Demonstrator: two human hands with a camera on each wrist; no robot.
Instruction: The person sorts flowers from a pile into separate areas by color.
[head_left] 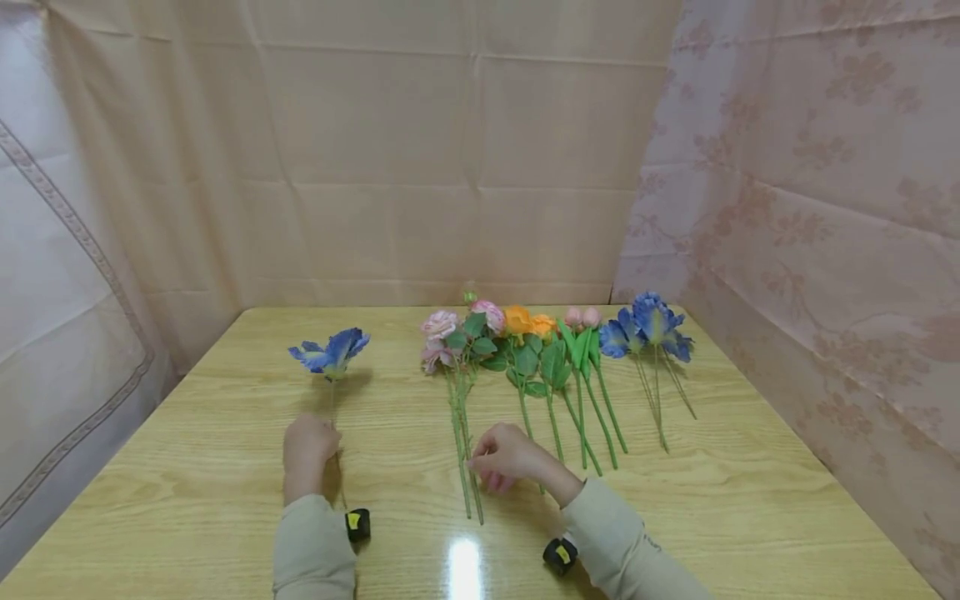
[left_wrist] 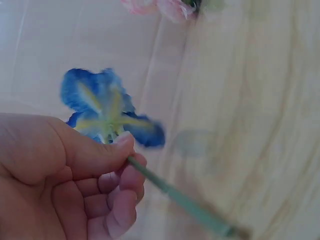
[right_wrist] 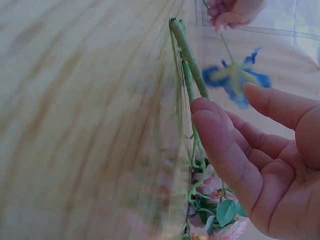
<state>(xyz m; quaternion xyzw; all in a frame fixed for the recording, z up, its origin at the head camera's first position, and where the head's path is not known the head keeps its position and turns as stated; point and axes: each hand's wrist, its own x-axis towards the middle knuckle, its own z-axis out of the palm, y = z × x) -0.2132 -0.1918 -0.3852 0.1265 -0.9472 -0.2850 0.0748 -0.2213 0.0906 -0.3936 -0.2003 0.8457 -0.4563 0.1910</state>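
My left hand (head_left: 309, 448) pinches the green stem of a blue iris (head_left: 330, 353) between thumb and fingers, over the left part of the table. In the left wrist view the blue bloom (left_wrist: 102, 107) shows beyond the thumb, and the stem (left_wrist: 182, 202) slants down to the right. My right hand (head_left: 508, 458) is beside the stems of the pale pink roses (head_left: 459, 442). In the right wrist view its thumb and fingers (right_wrist: 230, 150) stand apart with nothing between them, the fingertips close to those stems (right_wrist: 189, 65). Whether they touch is unclear.
Orange roses (head_left: 519, 320), pink tulips (head_left: 583, 317) and more blue irises (head_left: 651, 323) lie in a row to the right on the wooden table (head_left: 405, 550). Curtains (head_left: 450, 167) hang behind and at both sides. Black wrist devices (head_left: 560, 555) sit at the sleeves.
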